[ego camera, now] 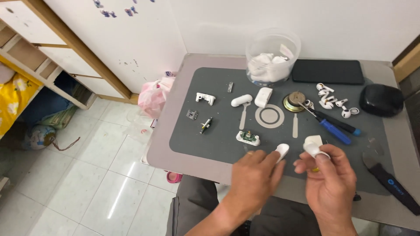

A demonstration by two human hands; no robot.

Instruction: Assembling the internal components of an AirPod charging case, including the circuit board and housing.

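A single head-worn camera looks steeply down and forward over the person's lap onto a small table [175, 150] and its grey work mat [218, 144]. It sits close: the left hand [253, 179] and right hand [328, 175] fill the lower edge. Beyond the fingertips [302, 166] the view reaches the white wall; left of them, tiled floor.

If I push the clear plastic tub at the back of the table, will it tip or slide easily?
The clear plastic tub looks thin-walled and holds only small white parts, so it is probably light and would slide easily. It is wide and low, so tipping seems unlikely.
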